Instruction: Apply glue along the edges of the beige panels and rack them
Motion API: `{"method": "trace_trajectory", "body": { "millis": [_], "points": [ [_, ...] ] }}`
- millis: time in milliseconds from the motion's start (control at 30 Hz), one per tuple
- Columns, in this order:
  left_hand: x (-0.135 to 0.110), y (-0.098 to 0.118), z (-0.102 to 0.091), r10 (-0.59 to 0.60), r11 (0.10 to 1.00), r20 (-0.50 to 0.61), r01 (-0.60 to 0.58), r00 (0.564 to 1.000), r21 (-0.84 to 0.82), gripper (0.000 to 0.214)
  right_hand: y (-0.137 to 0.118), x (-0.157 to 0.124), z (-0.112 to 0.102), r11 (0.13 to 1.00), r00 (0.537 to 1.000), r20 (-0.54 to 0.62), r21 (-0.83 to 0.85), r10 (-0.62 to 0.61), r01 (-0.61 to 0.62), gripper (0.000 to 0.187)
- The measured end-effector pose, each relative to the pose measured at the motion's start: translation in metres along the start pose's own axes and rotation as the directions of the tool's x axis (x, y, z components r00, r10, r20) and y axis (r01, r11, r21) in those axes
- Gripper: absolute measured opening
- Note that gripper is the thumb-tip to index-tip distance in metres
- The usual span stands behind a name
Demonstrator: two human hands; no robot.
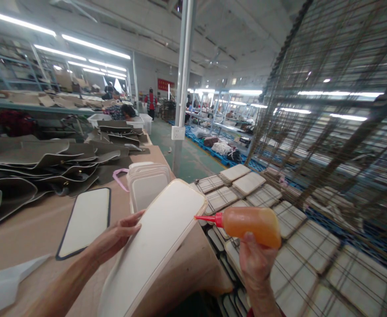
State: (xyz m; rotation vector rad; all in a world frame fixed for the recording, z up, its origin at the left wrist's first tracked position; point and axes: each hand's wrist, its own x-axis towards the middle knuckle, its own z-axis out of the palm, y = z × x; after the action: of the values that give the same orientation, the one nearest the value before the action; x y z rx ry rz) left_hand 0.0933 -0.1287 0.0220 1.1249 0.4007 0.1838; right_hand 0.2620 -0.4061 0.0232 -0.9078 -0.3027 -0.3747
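My left hand grips the left edge of a long white panel with rounded corners, which is tilted up over the table. In my right hand is a squeeze bottle of amber liquid, held on its side. Its red nozzle points left, and the tip is at the panel's right edge near the upper corner. Whether liquid is coming out is too small to tell. Behind the panel stands a stack of similar pale panels. A dark-edged white panel lies flat left of my left hand.
Brown paper covers the table. Dark grey sheets are piled at the left. To the right, a wire rack holds several pale panels, with a raised mesh frame above it. A post rises beyond the table; people are farther back.
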Motion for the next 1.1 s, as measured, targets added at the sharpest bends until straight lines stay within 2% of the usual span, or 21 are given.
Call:
{"method": "trace_trajectory", "body": {
  "millis": [467, 833, 1100],
  "points": [
    [0.001, 0.007, 0.014, -0.020, 0.999, -0.092, 0.017, 0.996, -0.032, 0.061, 0.000, -0.002, -0.005, 0.998, 0.995, 0.097, -0.056, -0.015, 0.021, 0.074],
    [0.001, 0.013, 0.030, -0.052, 0.999, -0.231, 0.047, 0.972, -0.027, 0.072, -0.005, -0.003, -0.006, 0.996, 0.994, 0.085, 0.045, 0.071, -0.075, 0.078],
    [-0.002, 0.020, 0.041, -0.041, 0.999, -0.302, 0.038, 0.952, -0.016, 0.061, -0.008, -0.004, -0.007, 0.995, 0.986, 0.140, 0.029, 0.088, -0.093, 0.080]
  ]
}}
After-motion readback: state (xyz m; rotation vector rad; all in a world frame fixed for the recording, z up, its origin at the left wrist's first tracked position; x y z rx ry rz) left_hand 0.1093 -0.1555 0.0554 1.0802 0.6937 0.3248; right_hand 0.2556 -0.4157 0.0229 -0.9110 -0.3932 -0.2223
